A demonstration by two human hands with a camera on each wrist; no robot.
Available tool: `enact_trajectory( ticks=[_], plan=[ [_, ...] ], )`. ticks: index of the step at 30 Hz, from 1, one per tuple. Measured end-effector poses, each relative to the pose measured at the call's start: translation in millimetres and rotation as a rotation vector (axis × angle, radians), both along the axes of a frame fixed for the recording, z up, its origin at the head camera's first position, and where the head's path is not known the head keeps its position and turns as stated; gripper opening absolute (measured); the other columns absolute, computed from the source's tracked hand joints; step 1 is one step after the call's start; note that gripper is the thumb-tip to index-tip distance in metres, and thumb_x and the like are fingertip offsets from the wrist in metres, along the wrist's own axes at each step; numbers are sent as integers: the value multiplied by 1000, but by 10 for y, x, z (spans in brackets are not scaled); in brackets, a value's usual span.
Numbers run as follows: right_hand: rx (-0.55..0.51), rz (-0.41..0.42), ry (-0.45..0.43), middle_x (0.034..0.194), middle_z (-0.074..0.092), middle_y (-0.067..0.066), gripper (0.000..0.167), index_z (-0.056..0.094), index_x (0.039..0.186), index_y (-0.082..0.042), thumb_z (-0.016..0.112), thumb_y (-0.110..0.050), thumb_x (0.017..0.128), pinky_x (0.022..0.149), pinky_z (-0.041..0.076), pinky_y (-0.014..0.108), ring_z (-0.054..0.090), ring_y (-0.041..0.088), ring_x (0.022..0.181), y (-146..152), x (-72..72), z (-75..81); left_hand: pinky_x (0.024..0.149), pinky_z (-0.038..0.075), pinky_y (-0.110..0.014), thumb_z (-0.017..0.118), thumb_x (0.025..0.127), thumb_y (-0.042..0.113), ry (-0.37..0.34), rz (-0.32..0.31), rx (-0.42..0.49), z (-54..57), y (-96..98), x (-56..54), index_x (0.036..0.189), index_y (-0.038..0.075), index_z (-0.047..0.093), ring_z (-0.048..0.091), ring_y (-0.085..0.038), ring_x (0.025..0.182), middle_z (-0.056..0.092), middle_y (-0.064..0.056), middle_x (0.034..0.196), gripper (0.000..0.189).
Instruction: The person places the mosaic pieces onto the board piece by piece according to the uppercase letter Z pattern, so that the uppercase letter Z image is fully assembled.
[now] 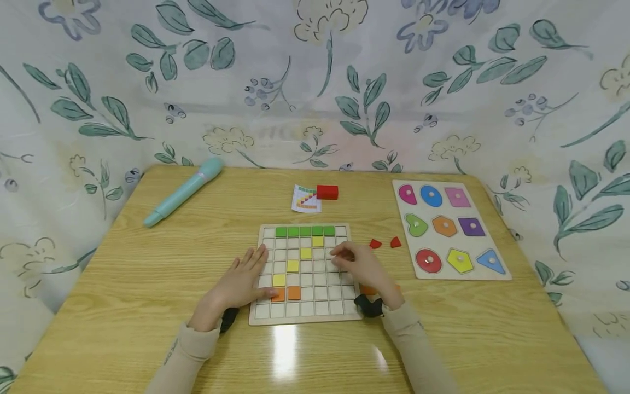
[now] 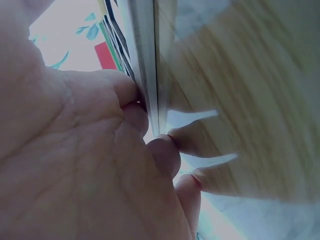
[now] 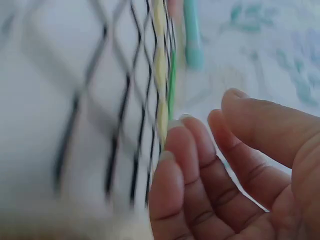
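Observation:
A wooden grid board (image 1: 321, 279) lies flat on the table, with green square tiles (image 1: 305, 232) along its top row. Yellow square tiles (image 1: 292, 266) run diagonally down to the left, and two orange square tiles (image 1: 293, 293) sit low on the left side. My left hand (image 1: 238, 282) rests at the board's left edge with fingers spread, its thumb at the leftmost orange tile. In the left wrist view its fingers (image 2: 165, 155) meet the table beside the board's edge. Over the board's right side is my right hand (image 1: 363, 267), fingers loosely bent. Nothing shows between its thumb and fingers (image 3: 167, 185).
Orange tiles (image 1: 368, 290) lie partly hidden by my right wrist. Two red pieces (image 1: 375, 243) lie right of the board. Farther right is a shape puzzle board (image 1: 433, 189). Behind are a pattern card (image 1: 300, 203), a red block (image 1: 327, 192) and a teal microphone-shaped object (image 1: 183, 192).

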State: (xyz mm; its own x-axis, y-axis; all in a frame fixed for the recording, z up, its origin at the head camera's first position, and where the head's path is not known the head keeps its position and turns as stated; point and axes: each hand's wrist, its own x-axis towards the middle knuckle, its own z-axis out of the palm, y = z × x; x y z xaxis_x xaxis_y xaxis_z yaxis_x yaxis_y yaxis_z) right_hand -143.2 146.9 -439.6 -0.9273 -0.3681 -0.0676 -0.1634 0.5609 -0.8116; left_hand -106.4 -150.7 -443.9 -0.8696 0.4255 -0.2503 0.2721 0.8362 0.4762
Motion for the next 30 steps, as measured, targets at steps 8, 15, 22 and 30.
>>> enact_trajectory(
  ticks=[8,15,22,30],
  plan=[
    [59,-97,-16,97,70,11,18,66,108,-2,63,-12,93,71,52,22,62,17,83,424,-43,-6,117,9,-66,74,74,55,-8,-21,-10,-17,-42,8,153,-5,9,3,-46,148,3,-21,162,118],
    [-24,122,-78,104,69,4,20,68,110,-8,63,-20,94,77,51,23,61,13,88,-108,141,103,116,7,-67,81,63,53,3,-27,0,-5,-67,-6,153,-6,9,3,-47,148,3,-23,162,129],
    [-9,270,-25,93,66,-2,11,70,100,-11,67,-14,91,67,46,15,52,1,74,-750,312,-106,116,9,-66,80,64,54,4,-24,-10,4,-34,-30,153,-6,9,4,-46,148,4,-23,162,128],
    [-33,214,-48,97,69,-2,12,70,102,-12,64,-18,93,73,49,18,58,5,80,-538,219,-96,116,9,-67,81,64,54,-1,-11,-11,-17,-37,-11,153,-6,10,4,-47,148,4,-23,162,128]
  ],
)
